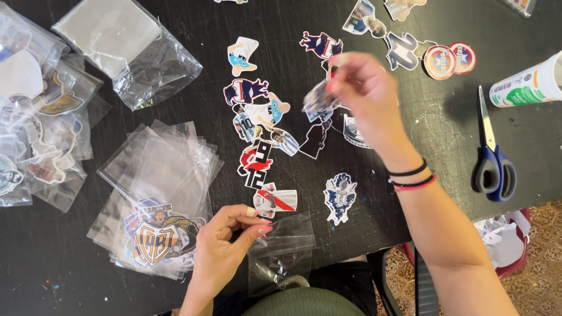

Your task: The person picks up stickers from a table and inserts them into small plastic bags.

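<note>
Two hands at work over a black tabletop (52, 275). Left hand (225, 246) pinches the mouth of a small clear bag (281, 248) at the near edge, fingers closed on the plastic. Right hand (366, 93) is raised above the spread of cut-out stickers (263, 126), fingertips closed on one blurred sticker (319, 102); its picture cannot be made out.

Step in hand, by my reading: one sticker picked, bag held ready. Next move would call for the bag mouth to be spread wide enough and the sticker to go in flat, without bending.

Room: clear lane between the two hands, crossing only loose stickers. Stack of empty bags (158, 175) lies just left of the left hand, filled bags (35, 117) further left. Scissors (492, 158) and glue tube (527, 85) sit well right, out of the way. Bag hangs partly past the tabletop's near edge.
</note>
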